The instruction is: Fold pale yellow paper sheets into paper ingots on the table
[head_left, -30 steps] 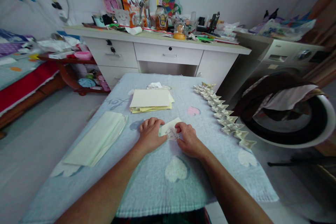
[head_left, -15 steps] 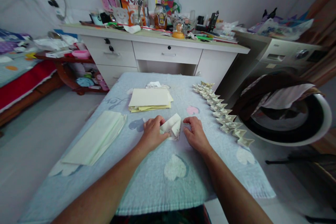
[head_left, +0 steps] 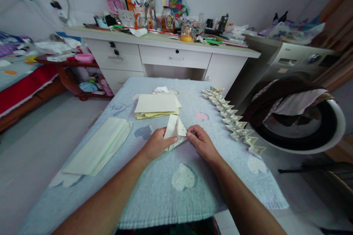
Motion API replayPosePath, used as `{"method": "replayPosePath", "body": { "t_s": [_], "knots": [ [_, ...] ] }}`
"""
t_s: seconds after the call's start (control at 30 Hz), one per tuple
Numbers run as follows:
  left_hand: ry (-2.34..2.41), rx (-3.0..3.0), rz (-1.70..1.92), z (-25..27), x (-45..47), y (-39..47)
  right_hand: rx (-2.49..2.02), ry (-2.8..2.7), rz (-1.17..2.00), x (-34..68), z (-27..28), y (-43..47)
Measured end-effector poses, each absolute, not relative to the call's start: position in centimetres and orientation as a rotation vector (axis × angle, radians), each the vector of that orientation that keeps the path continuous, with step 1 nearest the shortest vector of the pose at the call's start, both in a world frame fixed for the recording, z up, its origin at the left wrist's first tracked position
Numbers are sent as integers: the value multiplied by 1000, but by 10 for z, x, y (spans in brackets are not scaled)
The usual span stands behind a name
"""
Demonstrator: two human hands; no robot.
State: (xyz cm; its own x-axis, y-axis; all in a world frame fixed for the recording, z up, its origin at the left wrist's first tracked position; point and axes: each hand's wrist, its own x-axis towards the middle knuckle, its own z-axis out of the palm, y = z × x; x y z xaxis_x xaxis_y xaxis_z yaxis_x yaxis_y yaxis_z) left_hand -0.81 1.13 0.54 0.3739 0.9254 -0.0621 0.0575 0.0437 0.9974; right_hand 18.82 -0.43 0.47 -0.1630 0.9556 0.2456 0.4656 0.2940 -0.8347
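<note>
A small folded piece of paper (head_left: 175, 128), off-white with creased flaps, is held between my two hands over the cloth-covered table. My left hand (head_left: 157, 142) grips its left lower side, thumb on top. With thumb and fingertips, my right hand (head_left: 200, 138) pinches the paper's right corner. Just beyond lies a stack of cream and yellow paper sheets (head_left: 156, 103). Left of my left hand rests a pile of long pale paper sheets (head_left: 100, 147). Along the table's right side runs a row of folded paper boats (head_left: 231, 119), nested close together.
The table wears a light blue cloth (head_left: 154, 198) with heart patterns. A crumpled white tissue (head_left: 160, 90) lies behind the stack. Past the table stands a white desk (head_left: 176, 57) crowded with small items. At the right is a washing machine (head_left: 298, 64), door open, clothes hanging out.
My right hand has moved left from beside the paper and now pinches its right corner. The folded paper has turned and shifted slightly left in my left hand.
</note>
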Motion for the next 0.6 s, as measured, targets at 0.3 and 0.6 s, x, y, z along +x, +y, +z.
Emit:
{"method": "replayPosePath", "body": {
  "t_s": [0.3, 0.6],
  "knots": [
    [918, 1206, 857, 5, -4, 5, -1243, -1681, 886, 184, 4, -5],
    [1047, 1196, 946, 3, -5, 8, -1201, -1681, 915, 185, 8, -6]
  ]
}}
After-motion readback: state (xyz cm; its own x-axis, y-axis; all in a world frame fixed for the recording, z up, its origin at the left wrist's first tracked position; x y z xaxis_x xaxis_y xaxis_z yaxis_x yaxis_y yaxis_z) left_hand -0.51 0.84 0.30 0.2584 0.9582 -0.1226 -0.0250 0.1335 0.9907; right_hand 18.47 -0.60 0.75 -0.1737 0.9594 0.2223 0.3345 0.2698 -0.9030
